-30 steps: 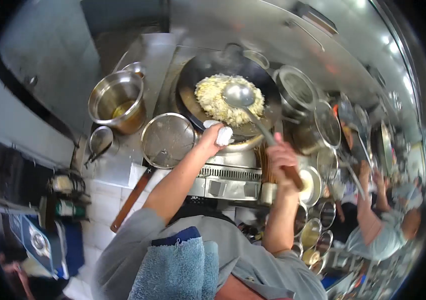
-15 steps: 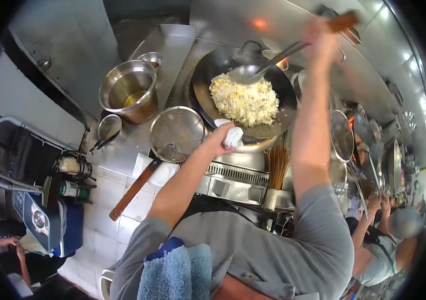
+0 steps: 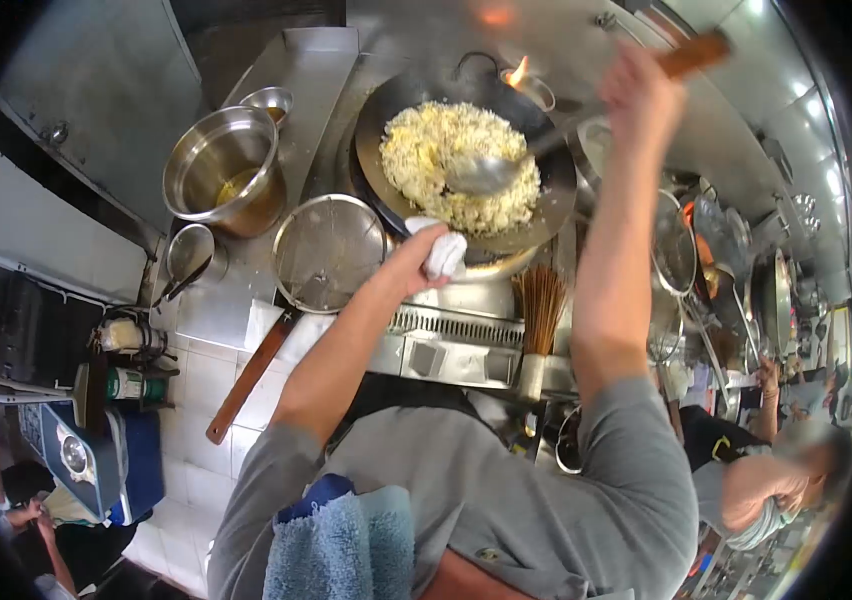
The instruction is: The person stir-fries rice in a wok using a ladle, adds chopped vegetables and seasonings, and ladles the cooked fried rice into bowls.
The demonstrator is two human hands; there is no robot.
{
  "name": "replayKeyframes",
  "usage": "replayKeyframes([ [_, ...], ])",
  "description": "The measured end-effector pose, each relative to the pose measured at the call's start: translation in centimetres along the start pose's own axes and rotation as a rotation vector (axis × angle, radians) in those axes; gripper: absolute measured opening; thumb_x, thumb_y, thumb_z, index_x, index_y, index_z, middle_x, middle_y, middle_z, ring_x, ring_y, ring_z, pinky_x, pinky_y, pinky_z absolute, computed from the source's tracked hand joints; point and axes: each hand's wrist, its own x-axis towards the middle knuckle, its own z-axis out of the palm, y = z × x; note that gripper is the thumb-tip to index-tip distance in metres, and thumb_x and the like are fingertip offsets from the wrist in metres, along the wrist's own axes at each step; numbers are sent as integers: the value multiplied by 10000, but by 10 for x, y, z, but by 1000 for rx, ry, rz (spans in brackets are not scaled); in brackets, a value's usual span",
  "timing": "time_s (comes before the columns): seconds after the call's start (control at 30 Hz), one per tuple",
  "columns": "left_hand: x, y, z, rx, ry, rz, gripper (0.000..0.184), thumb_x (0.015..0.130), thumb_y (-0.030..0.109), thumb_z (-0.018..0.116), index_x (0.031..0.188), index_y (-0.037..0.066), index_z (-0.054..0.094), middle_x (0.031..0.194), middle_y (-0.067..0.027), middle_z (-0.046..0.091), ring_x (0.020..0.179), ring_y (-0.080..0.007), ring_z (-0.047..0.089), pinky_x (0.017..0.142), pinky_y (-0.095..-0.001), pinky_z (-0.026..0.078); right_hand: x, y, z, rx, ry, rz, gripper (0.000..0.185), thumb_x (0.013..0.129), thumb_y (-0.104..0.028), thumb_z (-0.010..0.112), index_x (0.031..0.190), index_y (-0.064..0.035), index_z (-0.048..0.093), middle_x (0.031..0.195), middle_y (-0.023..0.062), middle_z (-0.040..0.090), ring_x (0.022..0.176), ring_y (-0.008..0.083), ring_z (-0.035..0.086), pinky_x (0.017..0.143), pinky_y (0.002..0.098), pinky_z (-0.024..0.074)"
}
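A black wok [image 3: 371, 125] on the stove holds rice mixed with yellow bits [image 3: 424, 140]. My left hand [image 3: 416, 262] is closed round a white cloth [image 3: 445, 256] at the wok's near rim. Up at the right, my right hand [image 3: 638, 92] grips the wooden handle [image 3: 694, 55] of a metal ladle [image 3: 484, 173]. The ladle's bowl rests in the rice, and its shaft slants down to the left from my hand.
Left of the wok are a round strainer [image 3: 328, 255] with a wooden handle, a steel pot [image 3: 221, 165] and a small pot [image 3: 192, 252]. A bamboo brush [image 3: 540, 310] stands near the stove front. A flame [image 3: 517, 73] shows behind the wok. Another person [image 3: 746, 490] is at the right.
From low at the right, my right hand has risen with the ladle. Since half a second ago the ladle bowl has moved nearer me, into the rice. My left hand stays at the rim.
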Motion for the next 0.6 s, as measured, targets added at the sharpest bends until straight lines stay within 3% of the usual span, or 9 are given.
replayKeyframes([
  [0.07,-1,-2,-1,59,19,7,250,827,430,519,878,191,575,761,18,591,663,-149,545,480,-297,418,-37,-29,-20,-12,-111,-31,256,748,-14,605,586,-87,421,467,-43,341,344,56,281,338,229,209],
  [0.17,-1,-1,4,100,54,-3,289,836,448,494,892,179,584,738,16,588,637,-147,545,460,-279,418,-59,29,-17,22,78,-34,275,763,-17,590,567,-68,405,466,-22,356,338,61,283,336,233,197],
  [0.3,-2,12,5,105,4,8,266,817,427,509,848,174,588,746,8,598,651,-145,546,500,-299,419,-33,-20,-22,70,-13,26,267,769,-6,587,569,-64,419,468,-29,350,340,67,280,342,239,183],
  [0.33,0,7,2,96,-10,1,266,817,429,512,852,176,588,752,12,601,654,-148,552,493,-298,420,-44,-33,-35,65,-182,-39,270,762,3,595,572,-66,416,463,-31,337,344,75,294,345,240,199],
  [0.43,-1,3,4,86,8,-10,255,812,420,520,852,177,586,754,17,602,651,-147,549,492,-296,419,-60,23,-32,58,42,2,319,750,52,578,564,-86,359,452,-25,335,349,81,326,342,238,241],
  [0.47,-4,1,6,88,29,-17,250,810,415,523,850,176,585,751,18,600,648,-145,544,495,-295,418,-48,33,-33,45,20,-61,328,758,34,581,562,-86,347,457,-25,342,354,77,322,341,243,239],
  [0.53,3,4,4,64,22,-21,216,801,392,533,830,183,578,737,17,593,655,-144,539,511,-308,419,-32,7,-29,-1,41,-15,297,764,16,586,576,-69,372,458,-25,345,355,77,327,335,248,234],
  [0.6,1,1,3,61,47,-21,204,798,386,535,821,187,575,732,18,590,658,-144,536,516,-313,419,-46,-18,-36,-11,-168,-103,264,766,2,588,587,-52,403,468,-12,365,354,82,337,328,247,236],
])
